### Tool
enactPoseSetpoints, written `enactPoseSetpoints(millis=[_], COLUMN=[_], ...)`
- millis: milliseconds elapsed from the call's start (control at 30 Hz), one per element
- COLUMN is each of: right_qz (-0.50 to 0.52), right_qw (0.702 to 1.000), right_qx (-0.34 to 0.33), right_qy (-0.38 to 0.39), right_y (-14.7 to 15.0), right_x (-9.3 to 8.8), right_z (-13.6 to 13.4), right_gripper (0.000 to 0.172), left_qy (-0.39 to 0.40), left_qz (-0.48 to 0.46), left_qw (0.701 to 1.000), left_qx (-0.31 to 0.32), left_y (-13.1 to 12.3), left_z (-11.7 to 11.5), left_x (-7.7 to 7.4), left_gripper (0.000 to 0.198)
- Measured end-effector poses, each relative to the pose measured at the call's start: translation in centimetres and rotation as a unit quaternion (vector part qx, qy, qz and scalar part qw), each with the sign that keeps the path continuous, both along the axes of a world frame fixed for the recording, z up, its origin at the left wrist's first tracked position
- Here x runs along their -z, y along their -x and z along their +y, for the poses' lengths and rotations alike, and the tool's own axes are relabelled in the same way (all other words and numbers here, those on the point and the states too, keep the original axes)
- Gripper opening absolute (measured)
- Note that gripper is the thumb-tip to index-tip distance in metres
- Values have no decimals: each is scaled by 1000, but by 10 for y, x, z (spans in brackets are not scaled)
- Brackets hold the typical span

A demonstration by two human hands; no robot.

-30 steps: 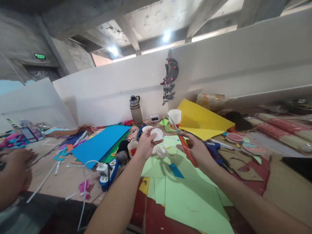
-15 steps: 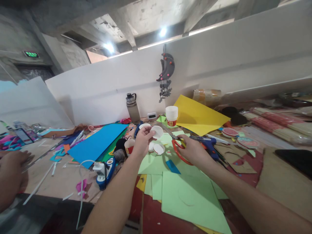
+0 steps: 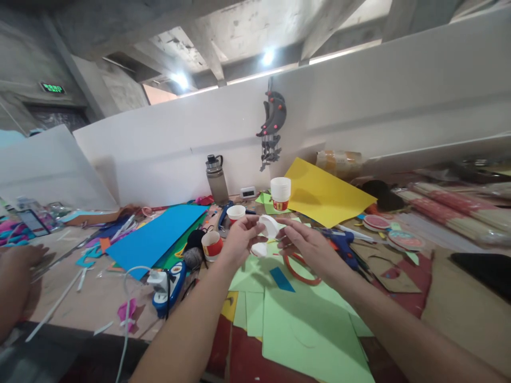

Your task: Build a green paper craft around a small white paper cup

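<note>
My left hand [image 3: 243, 236] pinches a small white paper disc [image 3: 269, 226], which looks like a cut-off cup bottom, tilted above the table. At the disc's right edge are the fingertips of my right hand [image 3: 299, 239], closed on it. Orange-handled scissors [image 3: 300, 272] lie below my right hand on light green paper sheets [image 3: 311, 324]; their blades are mostly hidden. Another white cut cup piece [image 3: 259, 249] rests just under the disc. Left of my hands stand a red and white paper cup [image 3: 212, 246] and a second paper cup [image 3: 236, 214].
A stack of paper cups [image 3: 280, 192] stands behind my hands, beside a yellow sheet [image 3: 325, 191]. A blue glue gun [image 3: 344, 246] lies to the right. Leftward are a power strip [image 3: 170, 290], a blue sheet [image 3: 159, 236] and another person's hand [image 3: 19, 266]. A bottle [image 3: 216, 181] stands behind.
My right hand has let go of the scissors, now lying on the green paper, and has moved left to the disc. The disc has tilted between my hands.
</note>
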State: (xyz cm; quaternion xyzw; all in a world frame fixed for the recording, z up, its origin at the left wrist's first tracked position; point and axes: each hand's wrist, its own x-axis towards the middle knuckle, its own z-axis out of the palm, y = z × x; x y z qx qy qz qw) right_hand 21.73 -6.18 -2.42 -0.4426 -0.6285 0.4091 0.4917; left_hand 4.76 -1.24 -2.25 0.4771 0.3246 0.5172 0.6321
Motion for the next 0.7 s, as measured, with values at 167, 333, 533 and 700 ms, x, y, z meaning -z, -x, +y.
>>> enactPoseSetpoints(millis=[167, 333, 533, 700], right_qz=[218, 216, 225, 169], right_qw=[965, 965, 959, 976], right_qx=[-97, -113, -122, -24], right_qy=[107, 100, 120, 134], right_y=[9, 6, 2, 0], right_x=[8, 4, 1, 6], right_z=[1, 0, 1, 5], right_gripper=[56, 56, 53, 47], left_qy=[-24, -67, -101, -170], left_qz=[33, 76, 155, 314], left_qw=[999, 995, 982, 925], left_qx=[9, 6, 43, -127], left_y=[-8, -10, 4, 37], left_z=[-4, -7, -4, 13], left_x=[3, 3, -3, -15], left_gripper=[35, 30, 43, 22])
